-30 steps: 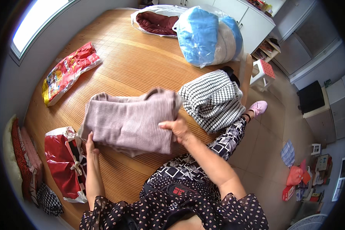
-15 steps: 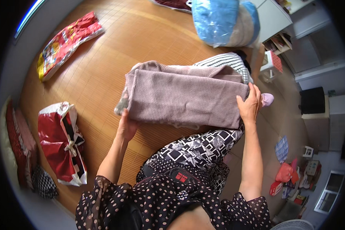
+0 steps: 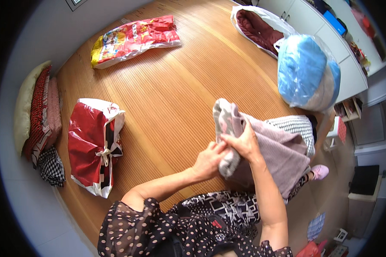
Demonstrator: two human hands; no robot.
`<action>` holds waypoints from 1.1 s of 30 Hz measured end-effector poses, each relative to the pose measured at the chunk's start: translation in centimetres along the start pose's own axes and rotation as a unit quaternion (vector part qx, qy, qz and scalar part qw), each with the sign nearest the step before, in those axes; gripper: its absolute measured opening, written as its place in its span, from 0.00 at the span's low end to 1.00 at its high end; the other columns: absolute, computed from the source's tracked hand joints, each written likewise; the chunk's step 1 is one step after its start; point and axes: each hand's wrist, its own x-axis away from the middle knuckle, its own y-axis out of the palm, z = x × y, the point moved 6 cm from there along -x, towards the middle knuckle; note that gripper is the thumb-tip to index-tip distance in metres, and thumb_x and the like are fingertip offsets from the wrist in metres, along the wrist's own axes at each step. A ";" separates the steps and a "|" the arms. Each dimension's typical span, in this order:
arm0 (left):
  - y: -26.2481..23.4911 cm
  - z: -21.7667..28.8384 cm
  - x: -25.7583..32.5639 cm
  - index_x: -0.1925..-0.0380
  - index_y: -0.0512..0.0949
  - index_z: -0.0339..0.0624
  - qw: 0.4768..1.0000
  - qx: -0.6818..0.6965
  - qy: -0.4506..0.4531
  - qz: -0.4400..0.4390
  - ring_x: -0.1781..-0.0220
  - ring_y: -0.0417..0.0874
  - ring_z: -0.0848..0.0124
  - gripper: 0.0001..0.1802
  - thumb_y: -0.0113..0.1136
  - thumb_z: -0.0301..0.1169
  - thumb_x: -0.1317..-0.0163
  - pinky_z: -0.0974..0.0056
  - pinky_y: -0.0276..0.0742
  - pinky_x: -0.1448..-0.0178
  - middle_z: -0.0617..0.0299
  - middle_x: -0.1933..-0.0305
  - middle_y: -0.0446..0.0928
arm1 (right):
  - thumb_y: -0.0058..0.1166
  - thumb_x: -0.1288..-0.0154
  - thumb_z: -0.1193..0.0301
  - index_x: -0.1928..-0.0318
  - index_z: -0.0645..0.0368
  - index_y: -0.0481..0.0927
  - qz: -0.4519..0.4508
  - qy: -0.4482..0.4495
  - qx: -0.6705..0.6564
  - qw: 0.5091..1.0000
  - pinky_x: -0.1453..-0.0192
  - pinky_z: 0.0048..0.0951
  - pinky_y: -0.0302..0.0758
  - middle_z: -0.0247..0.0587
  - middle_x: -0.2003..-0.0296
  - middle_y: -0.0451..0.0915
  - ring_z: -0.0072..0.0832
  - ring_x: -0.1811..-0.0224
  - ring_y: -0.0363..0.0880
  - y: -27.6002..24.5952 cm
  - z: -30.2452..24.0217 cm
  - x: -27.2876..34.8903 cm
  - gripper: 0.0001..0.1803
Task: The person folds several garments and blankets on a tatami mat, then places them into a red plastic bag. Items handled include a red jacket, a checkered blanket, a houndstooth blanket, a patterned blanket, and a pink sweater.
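Observation:
A mauve ribbed knit garment (image 3: 274,150) with a grey, white and pink fuzzy patterned side (image 3: 224,112) hangs folded over my lap, its left edge lifted and gathered. My right hand (image 3: 246,144) is wrapped round that edge, thumb over the patterned side. Close beside it, my left hand (image 3: 208,162) has its fingers curled against the fuzzy edge, partly overlapping my right fingertips. Behind the garment lies a black-and-white striped cloth item (image 3: 294,127), partly covered by it. Below, my black-and-white patterned trousers (image 3: 218,207) show.
A tied red-and-white bag (image 3: 88,145) stands left on the wooden mat (image 3: 171,81). Farther off lies a red-and-yellow plastic package (image 3: 135,40). Cushions (image 3: 40,111) lean on the left wall. At the right are a blue bundle in clear plastic (image 3: 302,70) and a white bag with maroon cloth (image 3: 261,32).
Earlier the garment was held flat and wide between both hands. Now my right hand has moved to its left edge beside my left hand, and that edge is raised and bunched. The view has shifted.

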 end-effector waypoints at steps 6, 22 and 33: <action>-0.2 -2.9 -5.6 0.44 0.68 0.35 0.900 0.191 0.231 -0.316 0.45 0.73 0.50 0.37 0.65 0.48 0.48 0.58 0.75 0.44 0.49 0.38 0.67 | 0.64 0.64 0.69 0.45 0.66 0.68 0.048 0.044 -0.061 0.996 0.46 0.34 0.73 0.54 0.55 0.79 0.41 0.51 0.78 -0.8 7.2 -1.2 0.40; -12.5 -43.8 -21.2 0.35 0.62 0.51 0.867 -0.317 -0.384 -0.033 0.29 0.54 0.51 0.36 0.48 0.55 0.40 0.48 0.61 0.33 0.63 0.25 0.45 | 0.60 0.62 0.72 0.42 0.59 0.68 0.118 0.098 -0.036 0.988 0.49 0.35 0.75 0.57 0.59 0.80 0.47 0.54 0.80 0.4 9.3 -1.3 0.39; -11.7 -38.3 -20.8 0.61 0.74 0.42 0.882 -0.420 -0.213 0.014 0.54 0.78 0.57 0.11 0.49 0.32 0.43 0.55 0.77 0.54 0.52 0.59 0.77 | 0.62 0.63 0.71 0.43 0.59 0.69 0.125 0.093 -0.061 0.986 0.48 0.34 0.75 0.55 0.58 0.81 0.44 0.53 0.80 0.3 9.0 -1.0 0.39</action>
